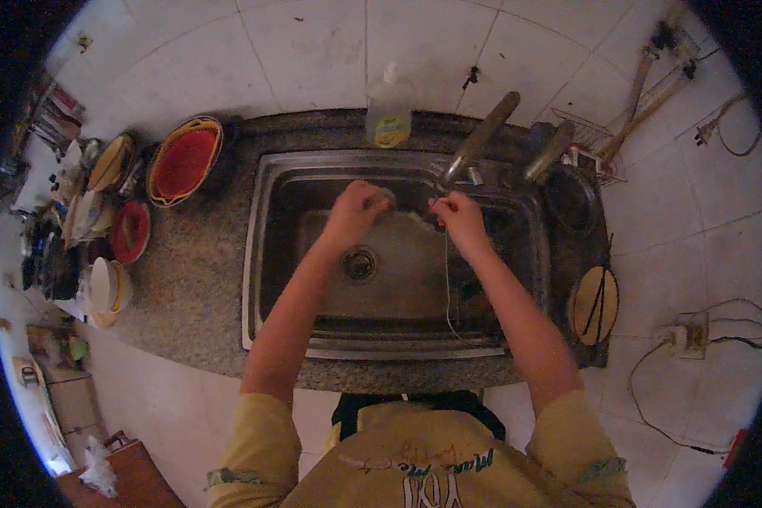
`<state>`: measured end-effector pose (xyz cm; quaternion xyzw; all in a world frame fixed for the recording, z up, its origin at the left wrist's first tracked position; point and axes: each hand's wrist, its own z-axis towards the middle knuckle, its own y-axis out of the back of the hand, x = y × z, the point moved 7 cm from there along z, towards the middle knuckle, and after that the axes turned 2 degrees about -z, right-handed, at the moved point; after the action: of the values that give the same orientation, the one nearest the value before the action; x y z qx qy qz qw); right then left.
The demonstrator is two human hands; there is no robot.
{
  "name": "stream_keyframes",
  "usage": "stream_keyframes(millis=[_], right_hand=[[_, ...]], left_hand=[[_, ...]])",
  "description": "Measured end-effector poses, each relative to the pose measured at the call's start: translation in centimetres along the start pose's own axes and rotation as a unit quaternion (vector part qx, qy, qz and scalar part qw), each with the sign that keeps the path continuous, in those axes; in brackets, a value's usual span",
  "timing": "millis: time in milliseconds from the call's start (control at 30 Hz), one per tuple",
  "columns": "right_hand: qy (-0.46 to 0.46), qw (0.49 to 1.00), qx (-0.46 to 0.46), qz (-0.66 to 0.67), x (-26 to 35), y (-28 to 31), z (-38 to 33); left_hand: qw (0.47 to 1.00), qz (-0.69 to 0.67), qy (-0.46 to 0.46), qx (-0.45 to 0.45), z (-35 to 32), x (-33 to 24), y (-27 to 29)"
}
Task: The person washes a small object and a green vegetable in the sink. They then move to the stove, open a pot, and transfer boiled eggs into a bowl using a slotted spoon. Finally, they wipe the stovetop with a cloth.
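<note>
Both my hands are over the steel sink [249, 279], near its back wall and a short way apart. My left hand [356, 208] is closed, its fingers curled round a small pale object, too blurred to name. My right hand [461, 215] is pinched on a thin pale cord [447, 279], which hangs down and curves toward the sink's front edge. Between the hands a whitish streak shows low in the basin; I cannot tell what it is. The drain [360, 264] lies below my left wrist. The faucet [481, 140] reaches over the back rim, just behind my right hand.
A soap bottle [389, 114] stands behind the sink. To the left on the granite counter [196, 279] are a red basket [186, 161], a red bowl [130, 230] and white bowls [104, 286]. A round board [586, 306] with dark sticks sits to the right, below a wire rack [605, 144].
</note>
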<state>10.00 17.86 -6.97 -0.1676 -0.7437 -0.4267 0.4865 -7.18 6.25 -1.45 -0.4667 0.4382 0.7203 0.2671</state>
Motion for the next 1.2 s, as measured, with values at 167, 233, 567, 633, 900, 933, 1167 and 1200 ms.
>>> stream_keyframes(millis=[167,233,567,633,900,933,1167,1200], right_hand=[[0.049,0.996,0.058,0.039,2.2,-1.3,-2.1],[0.045,0.957,0.208,0.195,4.5,-2.5,-3.8],[0.06,0.995,-0.01,-0.074,1.8,3.2,-4.4],[0.051,0.998,-0.025,-0.023,0.0,3.8,-3.7],[-0.069,0.829,0.01,0.555,0.9,-1.5,-1.8],[-0.131,0.756,0.049,0.64,2.1,-2.6,-2.3],[-0.103,0.773,0.053,0.623,5.6,-3.3,-4.4],[-0.114,0.764,0.044,0.634,4.9,-3.1,-4.0]], left_hand=[[0.994,0.028,-0.044,0.093,0.7,-3.7,-2.9],[0.992,0.029,-0.016,0.122,0.7,-3.4,-4.3],[0.898,-0.383,0.198,0.087,1.3,0.9,-5.1],[0.87,-0.436,0.222,0.058,0.9,0.1,-5.4],[0.998,-0.064,-0.005,0.024,-1.8,-5.8,-8.2],[1.0,0.02,-0.022,0.006,-1.1,-6.0,-8.1],[0.978,0.046,0.047,-0.197,-0.5,-4.2,-5.5],[0.984,0.046,-0.007,-0.173,-2.0,-5.5,-6.6]])
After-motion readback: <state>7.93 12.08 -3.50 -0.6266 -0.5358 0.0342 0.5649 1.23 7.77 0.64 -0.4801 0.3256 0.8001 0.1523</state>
